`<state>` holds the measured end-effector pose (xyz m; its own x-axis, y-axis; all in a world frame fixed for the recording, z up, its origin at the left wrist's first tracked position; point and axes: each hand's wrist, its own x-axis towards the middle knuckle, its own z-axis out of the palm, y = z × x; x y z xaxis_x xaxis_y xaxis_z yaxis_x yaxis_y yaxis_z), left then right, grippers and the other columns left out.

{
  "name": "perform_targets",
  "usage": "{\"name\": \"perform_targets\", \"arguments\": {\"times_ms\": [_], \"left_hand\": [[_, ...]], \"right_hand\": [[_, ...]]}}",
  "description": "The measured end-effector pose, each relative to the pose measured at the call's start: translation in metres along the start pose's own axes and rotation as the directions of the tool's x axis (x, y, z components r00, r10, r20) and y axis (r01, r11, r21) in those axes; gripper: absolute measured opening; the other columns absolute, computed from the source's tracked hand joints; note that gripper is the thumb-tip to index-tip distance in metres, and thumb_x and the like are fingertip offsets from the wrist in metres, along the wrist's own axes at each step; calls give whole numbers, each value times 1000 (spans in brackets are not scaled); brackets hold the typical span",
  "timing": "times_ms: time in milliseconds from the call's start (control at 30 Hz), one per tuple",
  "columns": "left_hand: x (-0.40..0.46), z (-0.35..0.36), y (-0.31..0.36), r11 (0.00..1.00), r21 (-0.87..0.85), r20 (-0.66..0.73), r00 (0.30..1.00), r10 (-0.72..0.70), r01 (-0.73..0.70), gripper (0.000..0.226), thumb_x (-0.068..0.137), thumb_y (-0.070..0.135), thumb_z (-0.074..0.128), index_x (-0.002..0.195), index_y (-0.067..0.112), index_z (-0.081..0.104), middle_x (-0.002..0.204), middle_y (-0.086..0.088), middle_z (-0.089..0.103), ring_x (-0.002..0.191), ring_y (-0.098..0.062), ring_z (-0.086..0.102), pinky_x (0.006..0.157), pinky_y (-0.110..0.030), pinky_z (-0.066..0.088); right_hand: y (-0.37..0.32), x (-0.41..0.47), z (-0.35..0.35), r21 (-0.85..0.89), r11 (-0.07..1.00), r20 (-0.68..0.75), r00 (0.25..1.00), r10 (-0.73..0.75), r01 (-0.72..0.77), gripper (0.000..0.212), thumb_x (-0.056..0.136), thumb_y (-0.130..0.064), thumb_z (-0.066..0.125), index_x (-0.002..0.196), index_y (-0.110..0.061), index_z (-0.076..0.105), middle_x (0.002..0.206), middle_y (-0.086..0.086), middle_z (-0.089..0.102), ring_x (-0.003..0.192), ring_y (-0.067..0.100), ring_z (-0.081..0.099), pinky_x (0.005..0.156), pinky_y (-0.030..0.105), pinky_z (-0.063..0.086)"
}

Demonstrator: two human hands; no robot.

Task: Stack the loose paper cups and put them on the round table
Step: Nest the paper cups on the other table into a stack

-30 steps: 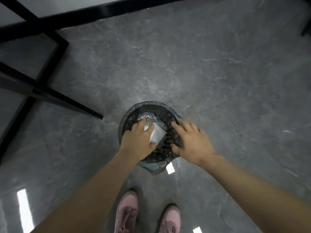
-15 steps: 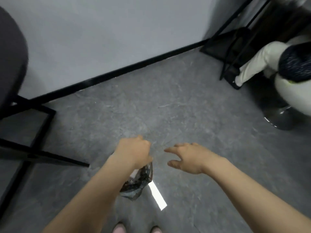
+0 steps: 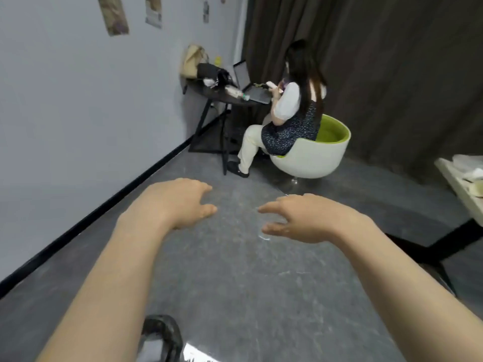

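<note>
My left hand (image 3: 180,202) hovers over the grey floor with its fingers loosely curled and nothing in it. To its right, my right hand (image 3: 300,218) is at the same height with relaxed fingers, also holding nothing. No paper cups show anywhere in view. A dark round table (image 3: 224,96) stands against the far wall, loaded with bags, a bottle and a laptop.
The black-lined waste bin (image 3: 163,338) sits at the bottom edge under my left forearm. A person sits in a white and green tub chair (image 3: 313,158) at the round table. A pale table's corner (image 3: 460,184) juts in at right, with black legs below.
The view has lifted from the bin to the room. My left hand held a white cup with plastic wrap over the bin and now holds nothing. Both hands have risen and drawn apart.
</note>
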<state>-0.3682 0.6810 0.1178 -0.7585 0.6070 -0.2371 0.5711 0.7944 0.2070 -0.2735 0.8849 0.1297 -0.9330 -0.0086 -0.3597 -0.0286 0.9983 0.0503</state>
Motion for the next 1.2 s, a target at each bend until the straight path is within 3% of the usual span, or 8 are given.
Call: {"name": "perform_targets", "arguments": {"times_ms": [267,500,667,767,900,1200], "left_hand": [[39,-26,173,946,32,52,945,322,-324,61,94,53,48,149,35,28,150,3,40,138,-16,36,108,-33,34],[80,-10,338,844,52,98,844,527,-533,63,94,53,49,150,34,27,153,8,35,139,-14,34,110,-35,34],[103,14,460,784,52,155,781,605,-618,63,94,53,48,150,34,26,152,5,36,138,-14,35,109,-34,33],[114,30,523,755,21,182,745,641,-655,63,94,54,49,150,35,26,152,4,37,138,-15,35,109,-34,33],[135,53,588,725,34,255,708,659,-688,63,94,54,47,150,36,25,153,7,35,140,-14,32,111,-35,30],[231,70,716,692,38,308,667,678,-721,63,94,54,48,150,35,26,151,6,39,138,-13,36,110,-35,33]], "right_hand": [[108,-128,-1,231,896,91,925,368,-379,57,90,-61,46,143,-45,32,151,-11,36,136,17,38,105,37,34],[227,-225,24,331,767,106,829,549,-550,60,91,-61,46,145,-43,28,153,-10,33,139,15,33,104,34,31],[314,-296,62,398,653,162,750,641,-644,60,90,-60,48,145,-42,29,148,-9,41,134,16,41,105,36,36],[361,-332,87,415,600,194,711,676,-684,60,90,-59,49,145,-41,30,151,-10,36,137,16,36,110,40,33],[413,-365,117,458,530,233,672,703,-714,60,90,-59,49,144,-41,31,148,-11,41,132,15,43,106,35,37],[549,-380,151,467,423,266,580,770,-776,69,91,-58,48,149,-45,13,158,-6,20,140,21,32,108,36,31]]}}
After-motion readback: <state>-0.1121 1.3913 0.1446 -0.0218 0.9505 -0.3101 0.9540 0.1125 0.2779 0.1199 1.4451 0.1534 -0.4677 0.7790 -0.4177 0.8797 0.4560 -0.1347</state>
